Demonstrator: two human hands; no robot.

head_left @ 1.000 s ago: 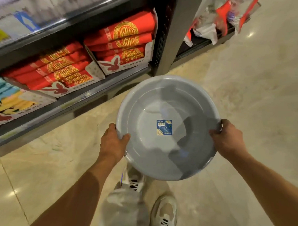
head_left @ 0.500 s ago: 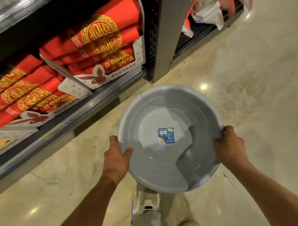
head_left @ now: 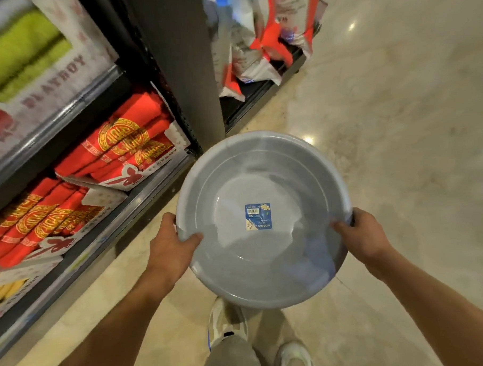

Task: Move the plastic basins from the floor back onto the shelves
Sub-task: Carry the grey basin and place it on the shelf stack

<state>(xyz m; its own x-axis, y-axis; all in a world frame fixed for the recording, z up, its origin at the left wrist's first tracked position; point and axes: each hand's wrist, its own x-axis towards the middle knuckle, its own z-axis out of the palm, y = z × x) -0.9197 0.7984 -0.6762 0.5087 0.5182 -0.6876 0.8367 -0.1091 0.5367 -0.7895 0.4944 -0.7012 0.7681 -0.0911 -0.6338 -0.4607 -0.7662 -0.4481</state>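
Shelves (head_left: 104, 244) slid left; hands (head_left: 172, 248) hide basin (head_left: 265, 248) rim

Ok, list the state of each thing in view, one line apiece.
Grey basin: empty, carried off the floor, mouth up.
Left hand: gripping the basin's left rim.
Right hand: gripping the right rim.
Sticker: stuck inside the basin's bottom.
Red towels: folded, stacked on the shelf.

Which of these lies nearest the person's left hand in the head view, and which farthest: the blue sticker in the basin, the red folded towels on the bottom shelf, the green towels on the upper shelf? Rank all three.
From the left hand:
1. Blue sticker, at the basin's centre, just right of it.
2. Red folded towels, up and left on the bottom shelf.
3. Green towels, top left, farthest.
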